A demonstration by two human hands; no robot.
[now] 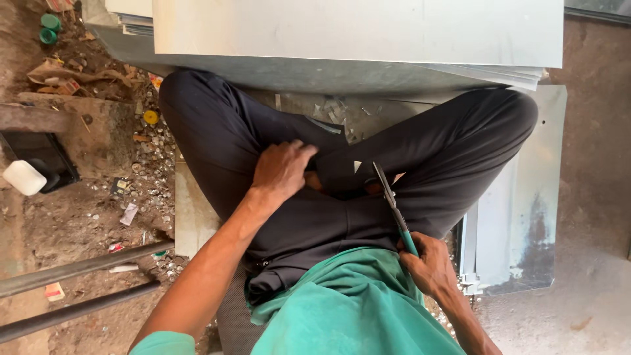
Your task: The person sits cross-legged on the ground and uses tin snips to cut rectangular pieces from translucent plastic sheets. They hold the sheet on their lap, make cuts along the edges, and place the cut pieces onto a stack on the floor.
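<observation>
I sit cross-legged on the floor in dark trousers and a green shirt. My left hand (281,169) rests on my left thigh, fingers slightly curled, with nothing visible in it. My right hand (430,265) grips the green handles of metal shears (392,202) whose blades point up over my lap. A small pale triangular scrap (357,166) lies on my trousers beside the blade tips. A large grey metal sheet (358,29) lies across the floor just beyond my knees.
More sheet pieces (519,223) lie stacked under my right leg. Metal offcuts (332,108) litter the floor between my knees. Small round scraps and rubbish (148,164) cover the ground at left, with two dark bars (79,268) and a white container (25,177).
</observation>
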